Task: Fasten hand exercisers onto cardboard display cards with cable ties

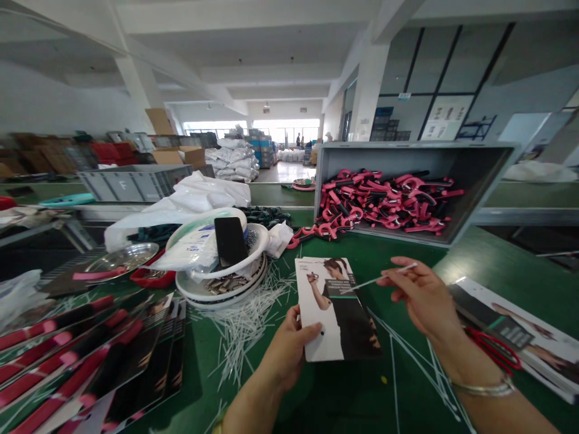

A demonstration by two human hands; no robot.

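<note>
My left hand (288,346) is closed on the lower left edge of a printed card (348,325), thumb on its front. The card is tilted up above the green table and shows a figure in black on white; a second card edge shows behind it. Between thumb and fingers, my right hand (423,301) pinches a thin white cable tie (370,283). The tie's left end lies across the card's green line; whether it passes through the card cannot be seen. Several long white ties (423,364) lie on the table below my right hand.
Pink-and-black hand grips (384,202) fill a tipped grey crate (474,193). Left stand white bowls (221,295) with metal parts and a phone (230,241). Cut ties (246,322) lie nearby. Carded pink-and-black tools (90,343) lie left; a card stack (520,331) and red-handled scissors (495,349) lie right.
</note>
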